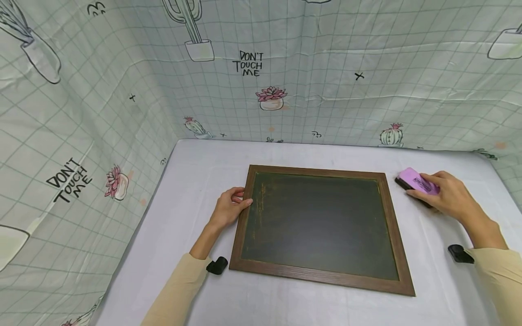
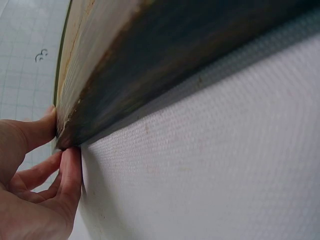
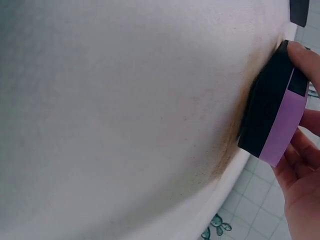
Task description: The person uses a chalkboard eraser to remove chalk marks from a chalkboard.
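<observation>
A framed chalkboard [image 1: 322,222] with a dark surface and brown wooden frame lies on the white cloth. Faint yellowish smears run down its left side. My left hand [image 1: 229,208] pinches the left edge of the frame, thumb on top and fingers against the side; the left wrist view shows thumb and fingertips right at the edge [image 2: 65,137]. To the right of the board, my right hand [image 1: 450,194] grips a purple chalkboard eraser [image 1: 417,180] with a black felt side. In the right wrist view, the eraser [image 3: 275,112] is tilted, its felt close over the cloth.
Brownish dust [image 3: 227,157] marks the cloth beside the eraser. The white tabletop [image 1: 310,156] meets a grid-patterned curtain [image 1: 318,54] with cactus drawings at the back and sides. Small black devices [image 1: 217,266] sit at both wrists.
</observation>
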Motion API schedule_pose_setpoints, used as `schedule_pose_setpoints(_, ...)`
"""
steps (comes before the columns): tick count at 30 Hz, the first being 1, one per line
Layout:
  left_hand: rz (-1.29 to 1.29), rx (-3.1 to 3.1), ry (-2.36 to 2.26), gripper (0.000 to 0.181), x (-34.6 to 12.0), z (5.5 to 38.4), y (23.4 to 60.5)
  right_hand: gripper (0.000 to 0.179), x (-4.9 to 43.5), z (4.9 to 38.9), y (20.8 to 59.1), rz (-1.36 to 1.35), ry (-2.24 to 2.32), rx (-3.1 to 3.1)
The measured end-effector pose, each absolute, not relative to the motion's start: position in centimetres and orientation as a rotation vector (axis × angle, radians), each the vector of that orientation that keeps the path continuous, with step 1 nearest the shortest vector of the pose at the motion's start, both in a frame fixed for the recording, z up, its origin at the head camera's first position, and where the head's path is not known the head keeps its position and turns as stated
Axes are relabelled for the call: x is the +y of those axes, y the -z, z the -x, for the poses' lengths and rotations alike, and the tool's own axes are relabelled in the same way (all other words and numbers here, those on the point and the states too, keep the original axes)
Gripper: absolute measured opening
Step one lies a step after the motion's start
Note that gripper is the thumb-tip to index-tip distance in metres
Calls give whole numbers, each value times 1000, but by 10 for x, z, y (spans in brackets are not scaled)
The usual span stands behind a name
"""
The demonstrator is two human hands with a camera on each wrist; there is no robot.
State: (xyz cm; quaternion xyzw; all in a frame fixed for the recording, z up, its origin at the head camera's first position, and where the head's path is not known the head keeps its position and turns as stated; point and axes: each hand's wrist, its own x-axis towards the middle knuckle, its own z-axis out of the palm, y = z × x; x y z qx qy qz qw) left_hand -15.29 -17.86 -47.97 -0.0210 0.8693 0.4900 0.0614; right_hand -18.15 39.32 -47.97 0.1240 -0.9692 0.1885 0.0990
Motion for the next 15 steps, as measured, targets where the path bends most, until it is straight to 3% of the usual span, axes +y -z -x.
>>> schedule_pose_setpoints(11, 11, 2629, -1459, 50, -185, 156, 477, 70, 392, 183, 484, -336, -573, -2844)
schedule_pose_setpoints(15, -20, 2634, -1448, 50, -190, 158, 474, 58, 389, 181, 484, -367, -592, -2727)
